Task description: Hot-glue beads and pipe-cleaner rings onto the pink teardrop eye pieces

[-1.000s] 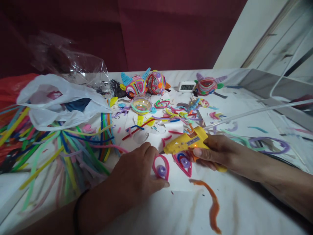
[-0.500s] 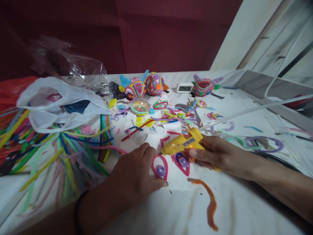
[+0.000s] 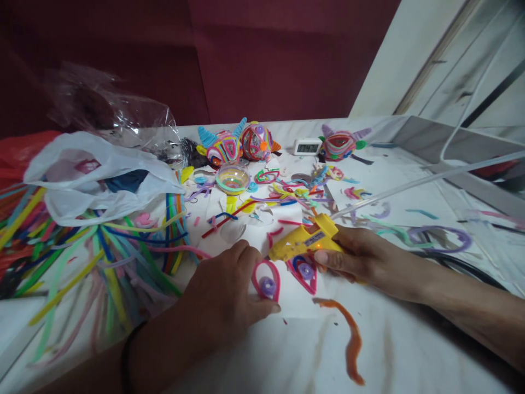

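Note:
My right hand (image 3: 348,257) is closed round a yellow hot glue gun (image 3: 305,241) with a glowing light on its side. The gun's nozzle points left, just above a pink pipe-cleaner teardrop (image 3: 276,282) with a purple coil (image 3: 268,287) inside, lying on white paper (image 3: 293,309). My left hand (image 3: 227,284) is curled at that teardrop's left side, with the thumb at its lower end and fingertips near its top. A second pink teardrop (image 3: 310,287), holding a blue and purple coil, lies partly under the glue gun.
An orange pipe cleaner (image 3: 353,345) lies in front. Bundled pipe cleaners (image 3: 110,262) and a white plastic bag (image 3: 53,175) are on the left. Behind stand a clear bowl (image 3: 232,180), several decorated balls (image 3: 221,146) and a digital clock (image 3: 307,146). A black cable (image 3: 459,261) runs beneath my right arm.
The whole view has shifted slightly. Both hands, the glue gun and the pink teardrops keep nearly the same positions relative to each other.

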Tool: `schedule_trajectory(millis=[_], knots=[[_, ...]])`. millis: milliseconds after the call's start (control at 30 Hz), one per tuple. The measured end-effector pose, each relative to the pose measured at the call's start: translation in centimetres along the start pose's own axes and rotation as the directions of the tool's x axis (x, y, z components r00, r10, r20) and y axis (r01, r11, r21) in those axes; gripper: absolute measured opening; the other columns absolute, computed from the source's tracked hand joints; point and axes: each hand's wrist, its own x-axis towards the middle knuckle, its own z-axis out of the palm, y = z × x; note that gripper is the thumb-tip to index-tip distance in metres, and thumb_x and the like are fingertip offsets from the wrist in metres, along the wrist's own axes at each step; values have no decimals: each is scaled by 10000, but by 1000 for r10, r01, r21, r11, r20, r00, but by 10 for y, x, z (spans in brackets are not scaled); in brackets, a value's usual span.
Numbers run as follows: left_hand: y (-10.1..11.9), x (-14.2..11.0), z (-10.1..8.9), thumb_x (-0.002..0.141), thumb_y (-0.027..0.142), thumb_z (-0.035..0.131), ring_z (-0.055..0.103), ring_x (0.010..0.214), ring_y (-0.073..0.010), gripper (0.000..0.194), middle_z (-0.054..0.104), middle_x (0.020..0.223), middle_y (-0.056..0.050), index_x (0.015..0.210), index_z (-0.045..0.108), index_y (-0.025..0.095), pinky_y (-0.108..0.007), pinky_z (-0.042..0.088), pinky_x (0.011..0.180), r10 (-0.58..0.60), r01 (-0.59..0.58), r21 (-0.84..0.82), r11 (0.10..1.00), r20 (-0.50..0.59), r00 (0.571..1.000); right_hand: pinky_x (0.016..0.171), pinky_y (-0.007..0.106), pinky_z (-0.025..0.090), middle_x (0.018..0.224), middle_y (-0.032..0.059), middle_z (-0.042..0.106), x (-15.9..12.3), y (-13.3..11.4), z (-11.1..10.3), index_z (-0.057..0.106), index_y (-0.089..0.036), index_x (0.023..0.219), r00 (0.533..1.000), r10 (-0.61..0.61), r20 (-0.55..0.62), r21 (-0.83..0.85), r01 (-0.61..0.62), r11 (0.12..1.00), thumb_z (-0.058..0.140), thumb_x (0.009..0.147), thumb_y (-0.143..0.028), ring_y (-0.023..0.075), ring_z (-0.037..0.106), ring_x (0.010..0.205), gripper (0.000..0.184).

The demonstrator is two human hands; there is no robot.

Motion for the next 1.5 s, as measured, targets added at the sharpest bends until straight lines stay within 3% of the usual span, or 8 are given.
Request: schedule_trajectory(millis=[300, 1500], knots=[[2, 0, -1, 692, 429, 682, 598, 919, -235, 394, 592, 1023, -26, 992, 564, 203, -372, 475, 756, -10, 10, 11, 1000, 9, 1000, 416, 243, 247, 527, -65, 370, 0, -1, -2, 447, -216, 611, 999, 5, -43, -47, -7, 999, 562, 681, -752, 84, 319, 477, 553], [2, 0, -1, 691, 447, 682, 601, 945, -236, 409, 599, 1056, -34, 1003, 560, 213, -350, 469, 751, -12, 12, 19, 1000, 4, 1000, 454, 254, 258, 609, -59, 364, 0, 4, 1, 479, -206, 705, 1000, -13, -1, -23, 13, 1000, 538, 742, -711, 104, 320, 540, 510]])
